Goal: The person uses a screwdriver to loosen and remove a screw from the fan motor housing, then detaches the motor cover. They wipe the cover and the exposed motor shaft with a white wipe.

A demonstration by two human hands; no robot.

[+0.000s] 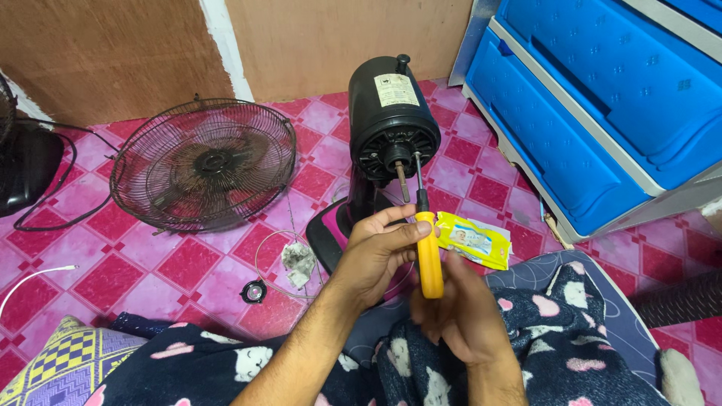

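Screwdriver [429, 259]: smooth yellow plastic handle, slim steel shank, upright at centre, tip at vented face of glossy black fan motor housing [392, 124]. Left hand [380, 252] wrapped round handle top; right hand [459, 312] blurred below, grip unclear. Round wire fan guard [203, 163] lying far left on pink tiles.

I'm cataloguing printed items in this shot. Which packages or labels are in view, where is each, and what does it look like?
Label: on top of the black fan motor housing, rectangular, pale cream with dark print.
Packet: flat on the pink tiled floor, just right of the yellow screwdriver, soft yellow wrapper with a white and blue panel.
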